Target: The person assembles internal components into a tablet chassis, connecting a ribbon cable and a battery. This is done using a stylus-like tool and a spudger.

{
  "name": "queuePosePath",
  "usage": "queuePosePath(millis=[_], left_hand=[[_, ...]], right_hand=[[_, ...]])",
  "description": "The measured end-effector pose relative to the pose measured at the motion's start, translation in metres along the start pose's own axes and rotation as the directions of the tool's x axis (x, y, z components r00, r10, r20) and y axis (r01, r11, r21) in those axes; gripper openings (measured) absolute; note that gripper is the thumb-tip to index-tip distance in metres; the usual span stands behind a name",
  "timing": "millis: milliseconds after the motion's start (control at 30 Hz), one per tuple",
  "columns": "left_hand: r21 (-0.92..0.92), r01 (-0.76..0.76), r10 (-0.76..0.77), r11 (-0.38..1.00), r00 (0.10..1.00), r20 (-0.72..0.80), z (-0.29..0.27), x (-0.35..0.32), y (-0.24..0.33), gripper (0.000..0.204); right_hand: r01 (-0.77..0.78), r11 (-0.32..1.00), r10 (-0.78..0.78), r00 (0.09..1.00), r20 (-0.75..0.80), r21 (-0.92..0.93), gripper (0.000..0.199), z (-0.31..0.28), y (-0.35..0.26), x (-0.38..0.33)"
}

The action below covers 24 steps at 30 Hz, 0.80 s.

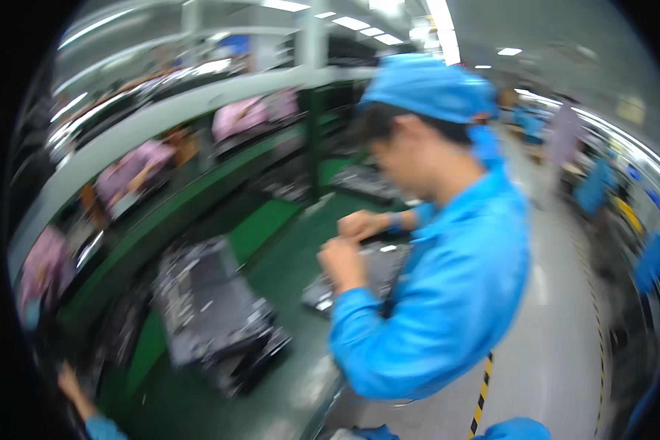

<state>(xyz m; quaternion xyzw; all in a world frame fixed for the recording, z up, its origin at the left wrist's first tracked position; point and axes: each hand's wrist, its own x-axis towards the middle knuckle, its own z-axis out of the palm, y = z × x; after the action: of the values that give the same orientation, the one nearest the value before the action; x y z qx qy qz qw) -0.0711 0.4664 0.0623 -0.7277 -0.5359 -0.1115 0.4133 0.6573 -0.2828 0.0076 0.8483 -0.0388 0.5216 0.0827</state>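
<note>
My left hand reaches in at the lower left, its blue sleeve at the bottom edge. The hand is blurred and close to dark things at the rim of the view; whether it grips anything does not show. My right hand is out of view. To the right of my left hand, a stack of dark, flat panel-like parts lies on the green bench. Beyond it, a co-worker in a blue cap and blue coat bends over another dark flat part, both of that person's hands above it.
More dark parts lie farther along the bench. A pale rail and a green post stand behind it, with people in pink across. On the right runs a grey aisle floor with striped tape.
</note>
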Motion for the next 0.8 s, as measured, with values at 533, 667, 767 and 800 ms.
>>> queuePosePath(millis=[533, 667, 767, 800], left_hand=[[-0.627, 0.214, -0.355, -0.749, 0.670, 0.652, -0.368, -0.202, 0.222, 0.051], [-0.446, 0.358, -0.169, -0.820, 0.594, 0.787, -0.399, -0.264, 0.258, 0.044], [-0.308, 0.454, -0.016, -0.836, 0.541, 0.841, -0.410, -0.289, 0.265, 0.040], [-0.304, 0.458, -0.019, -0.835, 0.529, 0.848, -0.413, -0.298, 0.266, 0.040]], right_hand=[[0.072, 0.224, -0.531, 0.845, 0.059, 0.972, 0.025, -0.107, -0.130, -0.008], [0.016, 0.067, -0.584, 0.811, 0.026, 0.998, 0.028, -0.124, -0.116, -0.018], [-0.030, -0.033, -0.593, 0.805, 0.005, 0.999, 0.030, -0.138, -0.118, -0.023], [-0.047, -0.055, -0.612, 0.790, 0.003, 0.997, 0.031, -0.142, -0.108, -0.027]])
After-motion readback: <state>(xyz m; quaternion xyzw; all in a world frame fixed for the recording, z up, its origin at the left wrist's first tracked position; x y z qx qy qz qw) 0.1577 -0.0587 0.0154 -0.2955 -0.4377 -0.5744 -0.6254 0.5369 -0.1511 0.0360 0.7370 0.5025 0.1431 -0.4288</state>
